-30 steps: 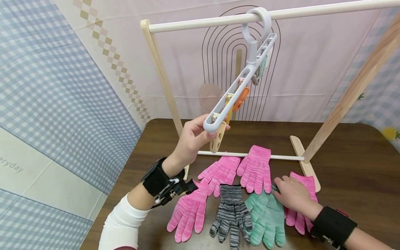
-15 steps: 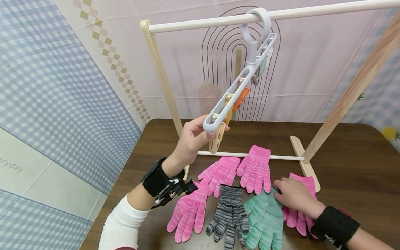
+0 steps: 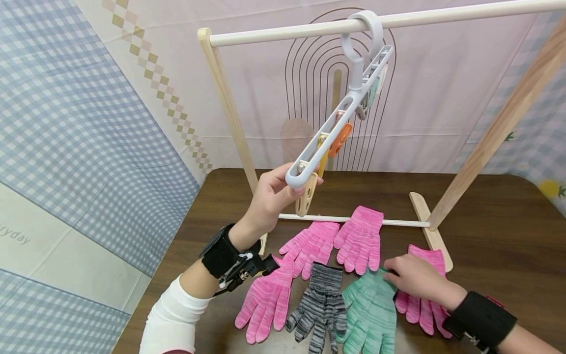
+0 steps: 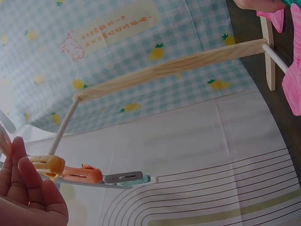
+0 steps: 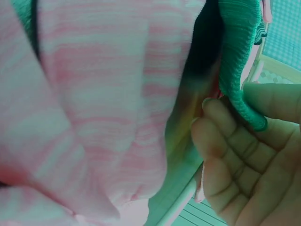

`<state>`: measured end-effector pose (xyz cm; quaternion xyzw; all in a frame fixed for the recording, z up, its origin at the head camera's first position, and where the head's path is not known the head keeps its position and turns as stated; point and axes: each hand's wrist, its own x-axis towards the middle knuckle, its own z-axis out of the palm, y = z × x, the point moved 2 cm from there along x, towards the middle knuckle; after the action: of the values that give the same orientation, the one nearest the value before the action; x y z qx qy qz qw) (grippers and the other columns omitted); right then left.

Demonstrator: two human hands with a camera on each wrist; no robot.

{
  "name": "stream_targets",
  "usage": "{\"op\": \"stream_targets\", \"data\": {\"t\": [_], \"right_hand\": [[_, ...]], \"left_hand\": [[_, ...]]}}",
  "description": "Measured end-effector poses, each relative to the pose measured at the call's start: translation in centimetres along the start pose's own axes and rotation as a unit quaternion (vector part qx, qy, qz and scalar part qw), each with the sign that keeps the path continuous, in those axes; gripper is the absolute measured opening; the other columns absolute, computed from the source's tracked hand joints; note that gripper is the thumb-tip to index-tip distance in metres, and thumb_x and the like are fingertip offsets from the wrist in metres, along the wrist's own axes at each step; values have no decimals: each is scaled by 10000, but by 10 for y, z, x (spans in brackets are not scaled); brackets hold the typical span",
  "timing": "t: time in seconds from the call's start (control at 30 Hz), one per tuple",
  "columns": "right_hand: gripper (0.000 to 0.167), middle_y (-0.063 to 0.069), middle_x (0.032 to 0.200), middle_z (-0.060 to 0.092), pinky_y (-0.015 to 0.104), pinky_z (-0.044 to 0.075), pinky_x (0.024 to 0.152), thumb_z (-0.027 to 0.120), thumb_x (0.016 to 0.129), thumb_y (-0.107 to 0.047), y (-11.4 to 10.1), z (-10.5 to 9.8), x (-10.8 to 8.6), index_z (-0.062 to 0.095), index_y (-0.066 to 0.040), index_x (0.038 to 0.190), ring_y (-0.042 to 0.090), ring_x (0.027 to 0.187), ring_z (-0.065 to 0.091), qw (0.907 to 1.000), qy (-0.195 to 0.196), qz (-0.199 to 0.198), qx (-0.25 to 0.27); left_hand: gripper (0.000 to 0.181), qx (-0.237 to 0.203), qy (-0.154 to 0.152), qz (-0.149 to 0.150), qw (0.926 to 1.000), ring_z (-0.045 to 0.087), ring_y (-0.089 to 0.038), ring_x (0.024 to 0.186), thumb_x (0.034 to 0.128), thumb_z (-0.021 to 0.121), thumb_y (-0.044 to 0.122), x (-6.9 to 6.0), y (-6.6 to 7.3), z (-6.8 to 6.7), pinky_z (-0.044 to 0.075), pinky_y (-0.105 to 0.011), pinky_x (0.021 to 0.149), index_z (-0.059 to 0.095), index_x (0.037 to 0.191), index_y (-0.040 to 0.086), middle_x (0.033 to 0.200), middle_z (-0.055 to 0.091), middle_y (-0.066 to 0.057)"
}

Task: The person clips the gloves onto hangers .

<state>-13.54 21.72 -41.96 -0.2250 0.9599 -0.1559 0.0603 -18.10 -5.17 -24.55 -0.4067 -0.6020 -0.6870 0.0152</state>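
My left hand (image 3: 269, 199) pinches the beige clothespin (image 3: 306, 199) at the near end of a pale grey clip hanger (image 3: 329, 132), which hangs by its hook from a rod. Between the thumb and fingers of my right hand (image 5: 249, 155) is the cuff edge of a green striped glove (image 3: 369, 309), lying flat on the table. The glove's left side touches a grey-black striped glove (image 3: 320, 305). Right of it, partly under my right forearm, lies a pink glove (image 3: 426, 300). A yellow clip (image 4: 47, 165), an orange clip (image 4: 82, 174) and a grey clip (image 4: 123, 177) line the hanger.
More pink gloves lie around: one at the left (image 3: 265, 305), and a pink glove (image 3: 309, 246) and another pink glove (image 3: 360, 238) across the lower bar. The wooden rack (image 3: 499, 123) stands on the brown table (image 3: 495, 221), with a pink patterned cloth (image 3: 442, 98) behind.
My right hand has shifted slightly left, and the green glove has slid left and toward me. The grey-black glove has been nudged left with it. My left hand stays at the clothespin.
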Motion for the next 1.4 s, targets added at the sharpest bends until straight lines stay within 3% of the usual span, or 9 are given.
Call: {"op": "stream_targets", "data": {"t": [0.5,0.8,1.17,1.4], "right_hand": [[255,-140,590,206,169,271,508,579,833,-150,-13,-11,-1,415,-202,645,-44,525,259,9933,-59,-979,608],[233,-162,583,240,152,285,499,578,831,-133,-25,-25,-1,435,-215,665,-64,519,271,9903,155,-1159,746],[141,-178,593,340,157,292,528,587,835,-164,-32,-41,0,526,-232,728,-59,537,310,9871,900,-1255,417],[44,-185,669,499,154,328,525,633,797,-158,-36,-49,2,609,-191,813,-72,569,363,9814,1417,-1256,327]], "left_hand": [[866,-57,-9,18,10000,587,-76,911,749,575,559,0,-1,-1,449,-273,797,431,1069,-233,880,633,143],[860,-79,11,-11,10000,585,-72,906,747,582,553,0,-1,-1,445,-264,783,430,1062,-233,875,635,137],[854,-94,23,-20,10000,585,-80,911,745,590,546,0,0,0,447,-270,783,429,1075,-224,879,634,132],[854,-113,8,-63,9999,589,-84,909,748,590,540,-1,-1,0,449,-268,791,427,1075,-232,882,636,124]]}}
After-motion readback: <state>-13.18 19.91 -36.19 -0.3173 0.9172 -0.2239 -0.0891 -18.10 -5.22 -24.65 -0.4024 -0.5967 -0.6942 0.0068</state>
